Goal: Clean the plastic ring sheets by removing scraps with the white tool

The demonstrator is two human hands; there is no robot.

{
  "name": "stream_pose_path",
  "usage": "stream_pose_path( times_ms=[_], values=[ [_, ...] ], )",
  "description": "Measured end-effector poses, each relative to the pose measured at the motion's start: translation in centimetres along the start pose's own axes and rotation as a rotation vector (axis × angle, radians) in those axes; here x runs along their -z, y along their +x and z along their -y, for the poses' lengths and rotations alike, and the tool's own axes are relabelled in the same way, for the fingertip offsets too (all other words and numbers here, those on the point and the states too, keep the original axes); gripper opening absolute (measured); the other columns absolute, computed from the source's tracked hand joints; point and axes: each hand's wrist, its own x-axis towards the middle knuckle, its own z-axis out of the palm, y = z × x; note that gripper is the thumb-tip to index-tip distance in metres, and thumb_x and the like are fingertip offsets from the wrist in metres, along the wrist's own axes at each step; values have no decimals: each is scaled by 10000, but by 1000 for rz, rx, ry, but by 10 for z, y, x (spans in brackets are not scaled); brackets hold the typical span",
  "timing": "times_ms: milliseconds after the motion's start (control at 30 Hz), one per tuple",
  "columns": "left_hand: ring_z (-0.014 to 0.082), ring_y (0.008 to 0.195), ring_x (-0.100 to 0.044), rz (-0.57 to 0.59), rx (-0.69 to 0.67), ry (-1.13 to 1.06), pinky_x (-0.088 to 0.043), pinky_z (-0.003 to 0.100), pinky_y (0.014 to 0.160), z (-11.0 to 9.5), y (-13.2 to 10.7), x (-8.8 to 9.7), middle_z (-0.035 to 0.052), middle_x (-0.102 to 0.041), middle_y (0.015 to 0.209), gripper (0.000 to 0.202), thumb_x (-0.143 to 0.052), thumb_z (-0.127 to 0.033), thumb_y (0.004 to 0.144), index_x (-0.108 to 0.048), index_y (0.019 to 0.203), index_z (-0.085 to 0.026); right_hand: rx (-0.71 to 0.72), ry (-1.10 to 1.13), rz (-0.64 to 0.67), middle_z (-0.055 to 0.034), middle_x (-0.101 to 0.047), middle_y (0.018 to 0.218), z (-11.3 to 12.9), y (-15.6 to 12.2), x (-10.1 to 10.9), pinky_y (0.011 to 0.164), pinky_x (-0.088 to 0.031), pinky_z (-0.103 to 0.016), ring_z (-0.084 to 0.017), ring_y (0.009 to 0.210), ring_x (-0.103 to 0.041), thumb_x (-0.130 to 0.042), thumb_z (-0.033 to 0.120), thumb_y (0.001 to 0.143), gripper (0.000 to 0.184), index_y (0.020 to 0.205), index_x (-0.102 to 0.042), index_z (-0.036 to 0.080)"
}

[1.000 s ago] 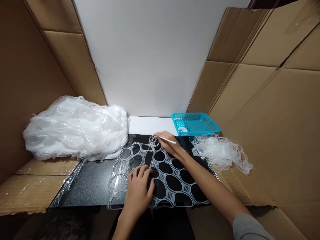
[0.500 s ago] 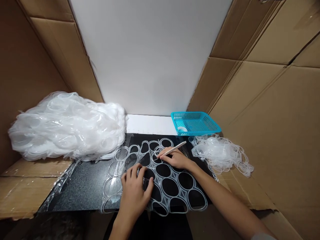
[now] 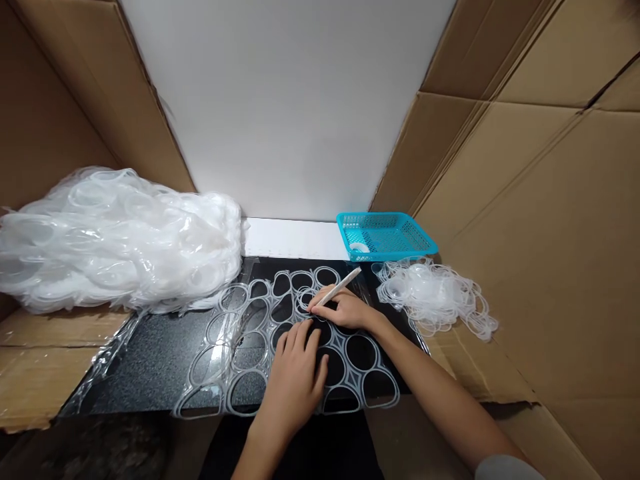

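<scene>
A clear plastic sheet of joined oval rings lies flat on a black mat. My left hand rests palm down on the sheet's middle, fingers stretched out and pressing it flat. My right hand pinches a thin white stick like a pen, with its tip down on a ring near the sheet's far edge. The stick's free end points up and to the right.
A big heap of clear plastic sheets sits at the left on cardboard. A small pile of loose clear rings lies at the right. A turquoise mesh basket stands behind it. Cardboard walls close in both sides, with a white panel at the back.
My left hand has slid right along the sheet toward my right hand. My right hand came nearer along the sheet, and the stick swung to point up and right.
</scene>
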Motion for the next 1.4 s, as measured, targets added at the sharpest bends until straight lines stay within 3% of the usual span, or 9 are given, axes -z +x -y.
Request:
stream_pose_path(
  times_ms=[133,233,433,500,700,833,1267,1400],
  values=[
    [336,1358,-523,-37,31,20,-427,548,1117,-3,0,-15,147,-584,1448,380,-519,-298,1010,-557,1373,-191,77,-47,39,-17,-792,1038,2,-2,3,1004,-537,-385,-203,1027,-715,-621,245,1005,171,1013,-791,252],
    [330,1359,-517,-15,34,23,-421,538,1121,-3,1,-13,148,-586,1451,375,-521,-287,1006,-556,1363,-176,146,-115,25,-24,-790,1024,3,-4,1,959,-541,-379,-197,989,-718,-599,233,1021,176,1032,-775,246],
    [323,1381,-503,42,70,42,-410,544,1119,-7,7,-6,152,-563,1481,437,-526,-278,997,-502,1422,-183,418,-373,22,-105,-781,977,-1,-7,-5,836,-544,-398,-227,882,-705,-543,219,1039,208,1056,-744,167],
    [320,1388,-496,43,68,40,-409,538,1117,-7,7,-5,153,-557,1485,452,-528,-290,999,-488,1437,-186,389,-317,2,-98,-786,999,-2,-7,-6,861,-547,-397,-224,904,-708,-545,216,1041,204,1058,-744,176],
    [340,1400,-478,24,64,85,-395,561,1120,-6,5,-10,156,-536,1519,439,-524,-306,1005,-507,1423,-173,89,-65,-35,-39,-803,1012,-4,-4,-7,947,-555,-391,-213,1005,-714,-597,248,1024,180,1011,-776,233],
    [358,1369,-490,13,80,106,-401,582,1100,-9,9,-13,163,-568,1476,418,-525,-286,995,-537,1393,-161,20,-23,-57,-45,-801,1027,-3,-4,-7,963,-561,-401,-224,1038,-711,-608,270,1011,186,1006,-791,238],
    [358,1348,-492,22,122,80,-394,581,1086,-10,18,-15,150,-561,1494,498,-554,-312,968,-509,1440,-158,29,-72,-53,-50,-797,1052,-3,-3,-7,1001,-551,-427,-237,1059,-702,-597,259,1015,188,1027,-783,233],
    [355,1332,-501,39,114,53,-400,572,1073,-9,21,-12,142,-580,1470,491,-578,-335,954,-527,1411,-162,167,-158,-32,-56,-793,1069,-6,-4,-7,976,-559,-427,-229,1025,-704,-537,256,1050,228,1089,-761,225]
  ],
)
